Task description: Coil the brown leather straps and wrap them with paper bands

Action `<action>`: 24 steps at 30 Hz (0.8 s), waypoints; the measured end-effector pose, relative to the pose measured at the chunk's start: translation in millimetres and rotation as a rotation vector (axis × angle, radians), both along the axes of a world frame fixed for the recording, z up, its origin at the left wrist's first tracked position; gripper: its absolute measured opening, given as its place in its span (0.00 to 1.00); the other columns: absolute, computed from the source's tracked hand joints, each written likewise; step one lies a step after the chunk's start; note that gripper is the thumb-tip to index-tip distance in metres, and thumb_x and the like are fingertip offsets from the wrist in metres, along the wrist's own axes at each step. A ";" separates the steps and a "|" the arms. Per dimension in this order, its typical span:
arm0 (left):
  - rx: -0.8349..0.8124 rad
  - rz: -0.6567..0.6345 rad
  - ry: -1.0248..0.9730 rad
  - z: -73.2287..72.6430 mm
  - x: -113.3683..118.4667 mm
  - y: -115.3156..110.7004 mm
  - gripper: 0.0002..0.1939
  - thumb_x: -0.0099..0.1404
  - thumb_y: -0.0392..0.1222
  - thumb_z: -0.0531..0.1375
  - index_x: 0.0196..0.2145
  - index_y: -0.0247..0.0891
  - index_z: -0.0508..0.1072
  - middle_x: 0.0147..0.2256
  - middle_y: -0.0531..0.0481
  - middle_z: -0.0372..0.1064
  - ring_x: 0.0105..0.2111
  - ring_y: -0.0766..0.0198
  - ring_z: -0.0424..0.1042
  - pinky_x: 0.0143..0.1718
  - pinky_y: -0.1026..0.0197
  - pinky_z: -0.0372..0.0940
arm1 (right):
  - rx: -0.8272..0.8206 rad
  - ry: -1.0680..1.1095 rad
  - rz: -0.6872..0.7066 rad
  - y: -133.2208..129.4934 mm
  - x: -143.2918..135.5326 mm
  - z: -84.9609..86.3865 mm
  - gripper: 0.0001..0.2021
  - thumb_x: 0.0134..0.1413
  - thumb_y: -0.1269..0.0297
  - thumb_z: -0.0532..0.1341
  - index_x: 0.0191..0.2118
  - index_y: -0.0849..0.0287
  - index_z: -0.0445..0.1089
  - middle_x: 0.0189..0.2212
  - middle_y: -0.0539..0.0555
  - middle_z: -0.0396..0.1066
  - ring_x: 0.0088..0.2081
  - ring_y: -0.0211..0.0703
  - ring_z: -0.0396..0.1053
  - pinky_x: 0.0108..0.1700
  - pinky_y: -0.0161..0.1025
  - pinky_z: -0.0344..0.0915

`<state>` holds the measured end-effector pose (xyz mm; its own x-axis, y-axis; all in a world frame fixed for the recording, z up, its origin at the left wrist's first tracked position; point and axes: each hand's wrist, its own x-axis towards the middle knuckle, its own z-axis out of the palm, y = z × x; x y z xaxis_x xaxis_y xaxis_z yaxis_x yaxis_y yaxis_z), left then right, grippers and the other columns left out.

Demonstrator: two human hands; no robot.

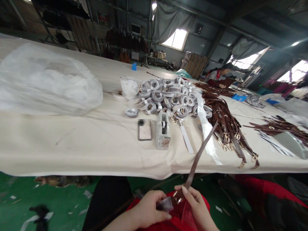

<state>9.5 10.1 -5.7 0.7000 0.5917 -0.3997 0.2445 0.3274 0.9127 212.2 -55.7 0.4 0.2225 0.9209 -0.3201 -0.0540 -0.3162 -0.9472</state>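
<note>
A brown leather strap (201, 147) runs from the table edge down to my lap. My right hand (197, 205) pinches its lower end by the gold metal clasp (178, 196). My left hand (148, 210) grips a small translucent wrapping piece (165, 204) at that same end. Both hands are low in the view, below the table's front edge, over red cloth (185, 218) on my lap.
On the cream-covered table (96, 144) lie a pile of wrapped, coiled straps (168, 98), loose brown straps with gold clasps (227, 126), a tape dispenser (163, 131), a phone (144, 129) and a large plastic bag (45, 81). Another person (220, 75) sits at the far end.
</note>
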 end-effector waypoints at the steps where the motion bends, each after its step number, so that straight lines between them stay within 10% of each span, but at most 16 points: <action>1: -0.023 -0.011 -0.016 0.2 -0.2 -0.4 0.20 0.45 0.52 0.71 0.30 0.35 0.72 0.24 0.55 0.65 0.25 0.66 0.61 0.28 0.64 0.56 | -0.006 0.042 -0.051 0.6 2.5 -1.2 0.20 0.53 0.45 0.65 0.38 0.58 0.81 0.27 0.56 0.76 0.31 0.44 0.70 0.37 0.38 0.67; 5: -0.095 -0.040 -0.085 4.1 -0.3 -0.9 0.29 0.55 0.68 0.60 0.31 0.35 0.71 0.24 0.51 0.67 0.25 0.63 0.65 0.29 0.62 0.60 | 0.006 0.054 -0.148 3.5 11.2 -0.4 0.21 0.50 0.44 0.67 0.34 0.60 0.81 0.25 0.55 0.75 0.29 0.43 0.68 0.35 0.37 0.65; 11: 0.248 -0.088 -0.071 6.9 0.0 3.8 0.28 0.69 0.63 0.47 0.20 0.40 0.53 0.21 0.58 0.45 0.23 0.68 0.46 0.24 0.63 0.45 | 0.008 -0.081 -0.131 6.3 13.9 5.0 0.21 0.49 0.43 0.67 0.33 0.59 0.83 0.31 0.58 0.78 0.33 0.48 0.70 0.40 0.41 0.67; 24: 0.264 -0.074 -0.033 -3.5 4.4 5.3 0.29 0.70 0.64 0.44 0.21 0.40 0.52 0.22 0.57 0.45 0.24 0.68 0.46 0.24 0.62 0.44 | 0.087 -0.063 -0.057 6.3 12.7 13.5 0.21 0.54 0.44 0.64 0.33 0.59 0.82 0.23 0.55 0.73 0.27 0.45 0.69 0.34 0.40 0.67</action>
<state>13.9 15.4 -9.2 0.7554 0.6193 -0.2142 0.2271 0.0591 0.9721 224.8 -49.4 13.9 0.2925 0.9298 -0.2235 -0.0089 -0.2311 -0.9729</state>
